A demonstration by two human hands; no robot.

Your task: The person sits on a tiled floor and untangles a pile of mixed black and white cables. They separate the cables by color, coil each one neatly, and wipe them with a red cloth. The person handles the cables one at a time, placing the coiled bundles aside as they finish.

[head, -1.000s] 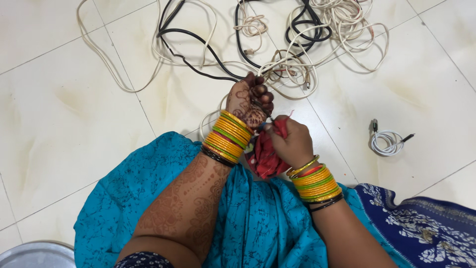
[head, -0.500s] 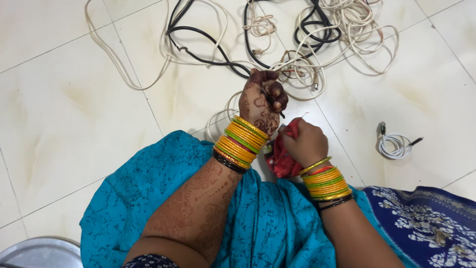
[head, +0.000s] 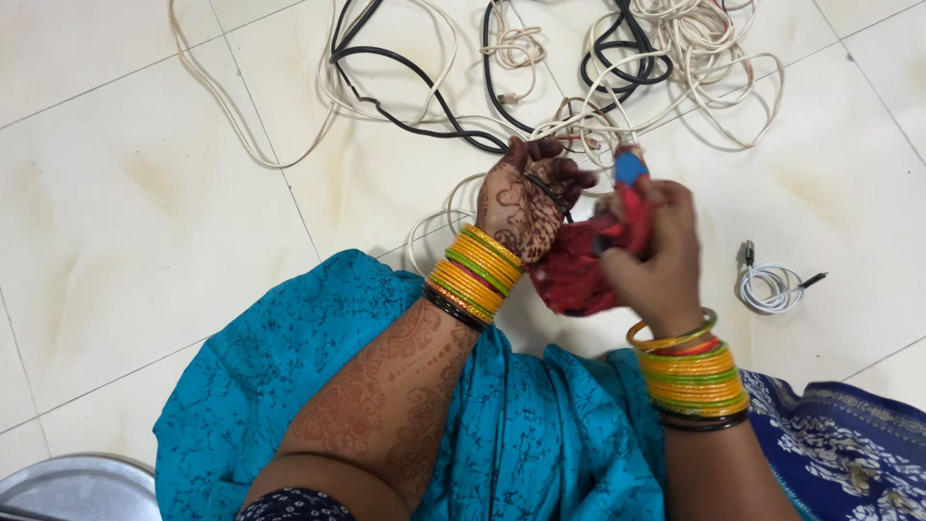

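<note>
My left hand [head: 529,198], patterned with henna and ringed with yellow and green bangles, grips a thin black cable [head: 548,188] that loops across its fingers. My right hand [head: 656,246] holds a red cloth [head: 588,265] bunched against the cable, with a small blue piece [head: 630,167] showing at the top of the cloth. Both hands hover just above the floor, close together, in front of my teal-clad lap.
A tangle of white and black cables [head: 579,68] sprawls over the pale tiled floor [head: 125,174] beyond my hands. A small coiled white cable [head: 772,287] lies to the right. A metal plate rim [head: 77,487] shows at the bottom left.
My right hand has lifted and turned with the red cloth, bringing it up beside my left hand. My left hand has opened slightly with the black cable across its fingers.
</note>
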